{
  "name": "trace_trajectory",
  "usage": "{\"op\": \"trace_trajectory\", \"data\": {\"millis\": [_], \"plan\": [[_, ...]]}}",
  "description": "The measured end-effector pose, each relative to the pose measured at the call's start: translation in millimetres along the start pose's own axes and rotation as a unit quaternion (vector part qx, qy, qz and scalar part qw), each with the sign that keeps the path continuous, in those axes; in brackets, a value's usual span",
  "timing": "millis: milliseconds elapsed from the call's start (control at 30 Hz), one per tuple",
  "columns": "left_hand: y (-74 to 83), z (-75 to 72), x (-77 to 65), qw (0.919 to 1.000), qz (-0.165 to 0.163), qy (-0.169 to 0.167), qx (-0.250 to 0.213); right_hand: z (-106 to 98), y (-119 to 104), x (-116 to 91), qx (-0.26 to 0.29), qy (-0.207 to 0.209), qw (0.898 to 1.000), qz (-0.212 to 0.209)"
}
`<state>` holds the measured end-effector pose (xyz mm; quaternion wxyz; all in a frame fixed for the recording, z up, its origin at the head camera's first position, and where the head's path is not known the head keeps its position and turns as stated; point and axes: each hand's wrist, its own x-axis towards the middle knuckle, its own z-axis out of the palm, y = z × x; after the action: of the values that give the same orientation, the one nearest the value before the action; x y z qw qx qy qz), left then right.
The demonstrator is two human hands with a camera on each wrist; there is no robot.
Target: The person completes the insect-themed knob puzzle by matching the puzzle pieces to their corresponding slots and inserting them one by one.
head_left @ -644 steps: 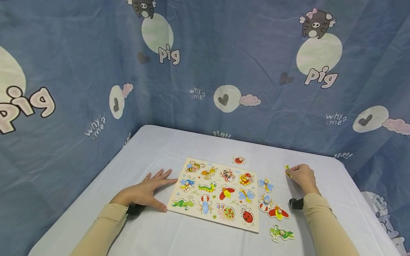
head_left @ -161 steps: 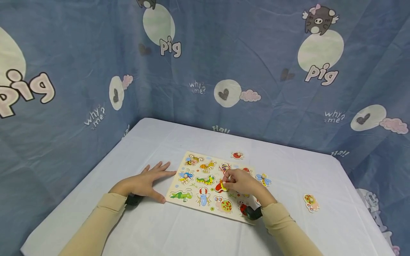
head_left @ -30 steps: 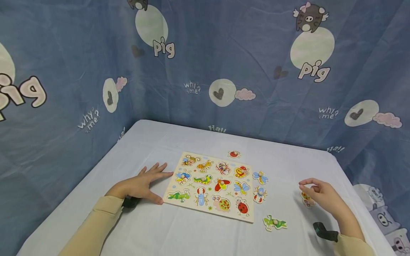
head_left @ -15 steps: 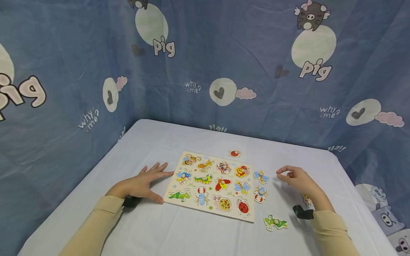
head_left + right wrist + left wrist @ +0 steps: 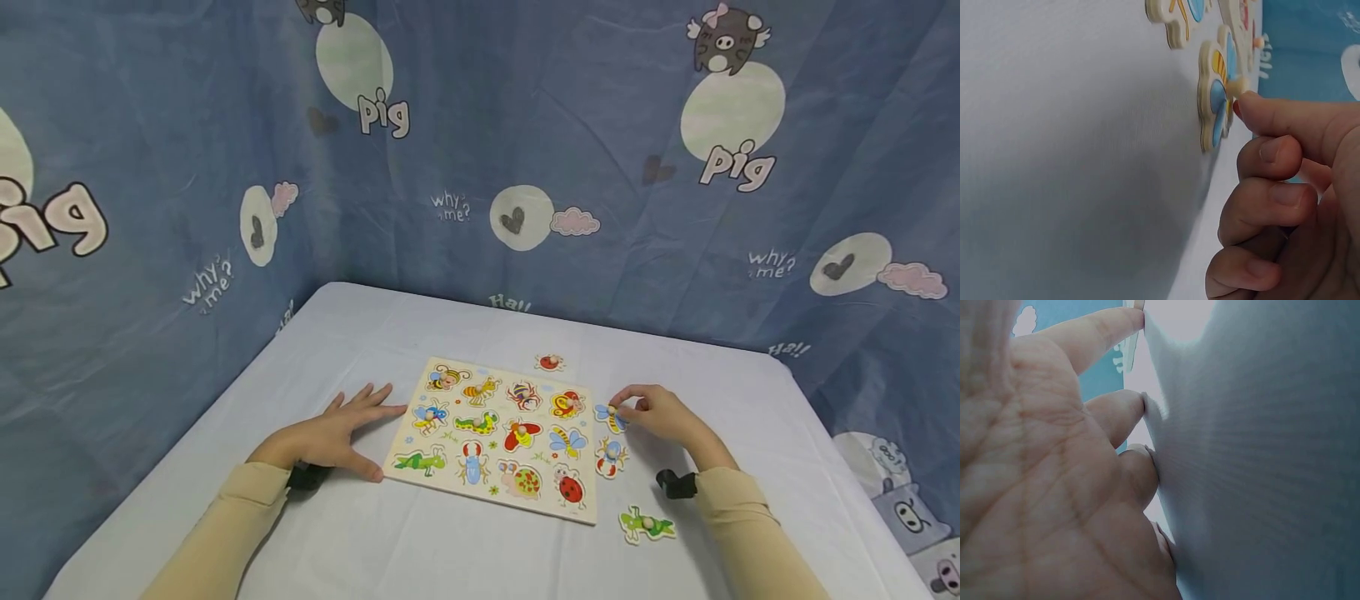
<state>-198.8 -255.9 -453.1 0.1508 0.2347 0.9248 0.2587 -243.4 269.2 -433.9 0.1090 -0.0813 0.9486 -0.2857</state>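
My right hand (image 5: 660, 417) pinches the wooden knob of a blue-winged dragonfly puzzle piece (image 5: 606, 414) just off the board's right edge. In the right wrist view the thumb tip meets the knob, the dragonfly piece (image 5: 1217, 97) is close to the white cloth, and the other fingers are curled. The left hand (image 5: 333, 433) rests on the cloth with fingers spread, a fingertip and the thumb at the left edge of the wooden insect puzzle board (image 5: 450, 483). Knobbed pieces fill the board's top row; the bottom row shows printed insects without knobs, including a grasshopper and a ladybug.
Loose knobbed pieces lie around the board: a stag beetle (image 5: 612, 457) and a grasshopper (image 5: 647, 526) on the right, a ladybug (image 5: 550, 362) behind it. The right forearm covers the spot where a snail piece lay. A blue printed curtain (image 5: 420, 250) encloses the table's back.
Caterpillar and red-winged firefly pieces have gone into the board since the oldest frame. Over the last second my right hand moved left and took the dragonfly's knob. The left hand stayed put.
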Motion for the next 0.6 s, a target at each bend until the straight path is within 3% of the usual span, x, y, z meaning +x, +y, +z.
{"op": "trace_trajectory", "data": {"millis": [233,600], "plan": [[-0.8,0.5,-0.6,1.0000,0.000,0.000,0.003,3.7,-5.9,5.6,-0.020,-0.015,1.000,-0.013],[2.8,-1.6,-2.9,1.0000,-0.004,0.000,0.002,5.2,-8.8,6.3,-0.041,0.000,0.999,-0.006]]}}
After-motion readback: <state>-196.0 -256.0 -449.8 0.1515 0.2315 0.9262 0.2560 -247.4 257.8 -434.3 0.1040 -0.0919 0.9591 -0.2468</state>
